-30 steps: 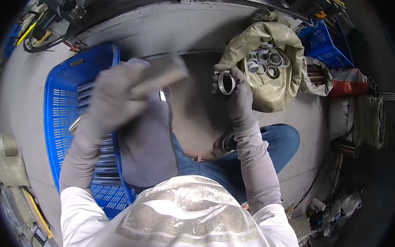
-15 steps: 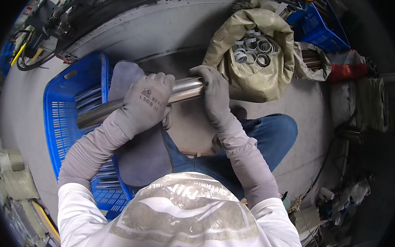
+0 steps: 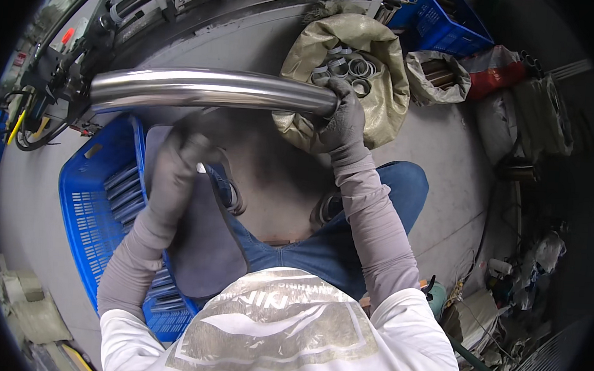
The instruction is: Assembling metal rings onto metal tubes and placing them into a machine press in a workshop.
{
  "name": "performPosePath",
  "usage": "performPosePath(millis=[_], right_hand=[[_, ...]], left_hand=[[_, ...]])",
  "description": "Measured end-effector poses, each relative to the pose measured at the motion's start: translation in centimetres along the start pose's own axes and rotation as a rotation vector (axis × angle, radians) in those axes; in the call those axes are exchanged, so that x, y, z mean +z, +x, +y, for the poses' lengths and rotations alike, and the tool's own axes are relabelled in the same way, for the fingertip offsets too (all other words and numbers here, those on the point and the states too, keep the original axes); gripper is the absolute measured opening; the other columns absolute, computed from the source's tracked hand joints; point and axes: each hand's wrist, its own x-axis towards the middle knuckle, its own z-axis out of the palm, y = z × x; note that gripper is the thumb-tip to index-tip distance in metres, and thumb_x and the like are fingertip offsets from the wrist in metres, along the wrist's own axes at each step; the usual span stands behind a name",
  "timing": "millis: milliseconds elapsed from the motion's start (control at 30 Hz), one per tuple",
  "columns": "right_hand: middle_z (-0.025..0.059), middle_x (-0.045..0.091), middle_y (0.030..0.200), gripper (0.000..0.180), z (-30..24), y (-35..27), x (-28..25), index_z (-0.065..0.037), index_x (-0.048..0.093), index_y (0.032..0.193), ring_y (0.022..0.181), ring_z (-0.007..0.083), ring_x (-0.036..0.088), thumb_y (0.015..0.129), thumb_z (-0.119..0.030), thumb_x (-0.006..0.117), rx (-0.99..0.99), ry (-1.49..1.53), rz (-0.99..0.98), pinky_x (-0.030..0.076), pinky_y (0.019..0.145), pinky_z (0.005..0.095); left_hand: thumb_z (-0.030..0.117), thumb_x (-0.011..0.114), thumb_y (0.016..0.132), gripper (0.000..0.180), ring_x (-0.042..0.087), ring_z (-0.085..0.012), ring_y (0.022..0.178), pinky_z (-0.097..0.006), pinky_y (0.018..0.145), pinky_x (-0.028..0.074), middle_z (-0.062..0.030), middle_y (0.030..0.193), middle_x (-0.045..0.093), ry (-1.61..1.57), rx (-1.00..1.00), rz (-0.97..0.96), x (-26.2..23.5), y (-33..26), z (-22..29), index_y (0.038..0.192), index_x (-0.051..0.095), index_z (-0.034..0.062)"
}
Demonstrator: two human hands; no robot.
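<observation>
Shiny tube [image 3: 208, 88]: raised crosswise, right end in front of the sack [image 3: 390, 113]
Right hand [image 3: 345, 120]: gripping that end
Left hand [image 3: 181, 165]: blurred, over the grey pad [image 3: 208, 251]; cannot tell whether open or closed
Blue crate [image 3: 82, 193]: beside the pad, holding tubes

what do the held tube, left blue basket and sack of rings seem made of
Held tube: polished metal, perhaps steel, from its bright reflections. Blue basket: probably moulded plastic, satin, by its even colour and slotted walls. Sack: likely woven plastic, semi-gloss, given its stiff, shiny folds.
</observation>
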Motion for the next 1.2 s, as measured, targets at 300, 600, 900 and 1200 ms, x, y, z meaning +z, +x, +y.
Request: performPosePath(millis=[300,600,900,1200], right_hand=[[0.0129,0.074,0.105,0.043,7.5,5.7,-1.6,0.003,0.069,0.122,0.099,0.0189,0.07,0.102,-0.035,0.063,0.469,0.435,0.202,0.053,0.09,0.0311],[0.0226,0.067,0.134,0.075,11.3,2.4,6.4,-0.01,0.058,0.143,0.128,0.0382,0.061,0.084,-0.052,0.075,0.715,-0.465,-0.299,0.047,0.109,0.0459],[0.0134,0.076,0.112,0.038,8.7,3.9,0.9,-0.001,0.072,0.117,0.102,0.0194,0.073,0.081,-0.01,0.081,0.37,0.714,-0.105,0.056,0.083,0.03],[0.0095,0.073,0.123,0.04,-1.9,1.0,0.1,-0.004,0.071,0.121,0.103,0.0198,0.071,0.082,-0.004,0.081,0.252,0.496,-0.299,0.056,0.088,0.0333]], left_hand=[[-0.003,0.063,0.096,0.032,0.07,-0.0209,0.098,-0.033,0.085,0.058,-0.0132,0.114,0.07,0.419,0.714,0.371,-4.8,5.1,9.5,0.127,0.071,0.0016],[0.026,0.077,0.07,0.068,0.063,-0.0371,0.098,-0.048,0.086,0.05,-0.0171,0.103,0.065,1.363,0.434,-0.132,-0.7,1.0,1.9,0.131,0.059,0.0033],[0.023,0.077,0.072,0.066,0.066,-0.0352,0.102,-0.047,0.089,0.052,-0.0165,0.109,0.067,1.198,0.355,-0.068,-1.0,0.4,-0.2,0.132,0.058,0.0028],[0.019,0.073,0.068,0.064,0.066,-0.0386,0.1,-0.048,0.089,0.052,-0.0193,0.106,0.068,1.134,0.368,-0.046,-0.7,0.1,0.1,0.129,0.061,0.0015]])
